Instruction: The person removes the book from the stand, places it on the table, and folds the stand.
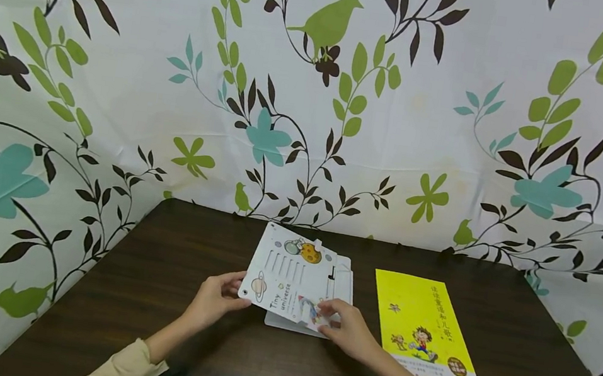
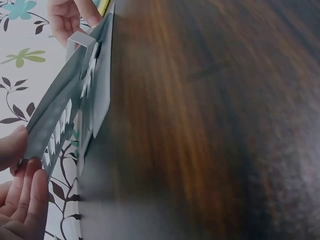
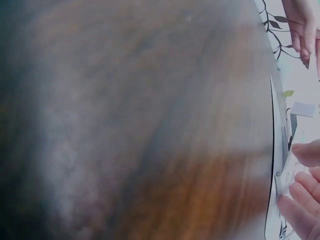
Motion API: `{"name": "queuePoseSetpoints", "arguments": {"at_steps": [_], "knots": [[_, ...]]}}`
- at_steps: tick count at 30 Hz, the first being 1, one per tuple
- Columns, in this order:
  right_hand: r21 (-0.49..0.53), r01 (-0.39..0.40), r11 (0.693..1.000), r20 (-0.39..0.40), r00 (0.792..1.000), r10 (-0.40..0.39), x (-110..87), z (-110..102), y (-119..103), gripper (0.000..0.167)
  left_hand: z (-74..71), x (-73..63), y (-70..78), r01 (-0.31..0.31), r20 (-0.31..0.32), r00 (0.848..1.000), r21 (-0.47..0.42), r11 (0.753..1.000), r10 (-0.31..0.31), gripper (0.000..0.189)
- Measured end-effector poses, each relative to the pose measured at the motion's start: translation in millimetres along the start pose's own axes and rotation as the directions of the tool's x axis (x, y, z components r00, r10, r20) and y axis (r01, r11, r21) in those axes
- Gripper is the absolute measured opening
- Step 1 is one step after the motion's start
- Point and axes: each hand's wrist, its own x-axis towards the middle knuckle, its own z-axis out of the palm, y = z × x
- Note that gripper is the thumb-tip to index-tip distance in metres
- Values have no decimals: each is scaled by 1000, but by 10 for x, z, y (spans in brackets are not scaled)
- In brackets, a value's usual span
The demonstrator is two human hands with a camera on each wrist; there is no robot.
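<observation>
A white folding book stand (image 1: 285,271), printed with planets and "Tiny universe", is tilted up over the table, its upper panel apart from the lower plate (image 1: 346,276). My left hand (image 1: 212,298) pinches the panel's near left corner between thumb and fingers. At the lower right my right hand (image 1: 350,331) grips the panel by its edge, over the rocket picture. The left wrist view shows the grey underside of the stand (image 2: 50,120), with bent tabs along its slots and a squared bracket. Only a thin strip of the stand (image 3: 276,185) shows in the right wrist view.
A yellow book (image 1: 405,310) with a cartoon child on its cover lies flat to the right of the stand. Both are on a dark wooden table (image 1: 166,259). Behind the table hangs a white cloth (image 1: 374,159) patterned with leaves and birds.
</observation>
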Motion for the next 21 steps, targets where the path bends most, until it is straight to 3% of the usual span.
{"name": "queuePoseSetpoints", "arguments": {"at_steps": [11, 21], "knots": [[-34, -15, 999, 28, 999, 16, -15, -14, 8, 32, 34, -42, -118, 102, -57, 994, 162, 982, -94, 48], [-99, -21, 995, 19, 1000, 23, -14, -6, -6, 31, 36, -67, -196, 83, -16, 997, 234, 969, -82, 48]]}}
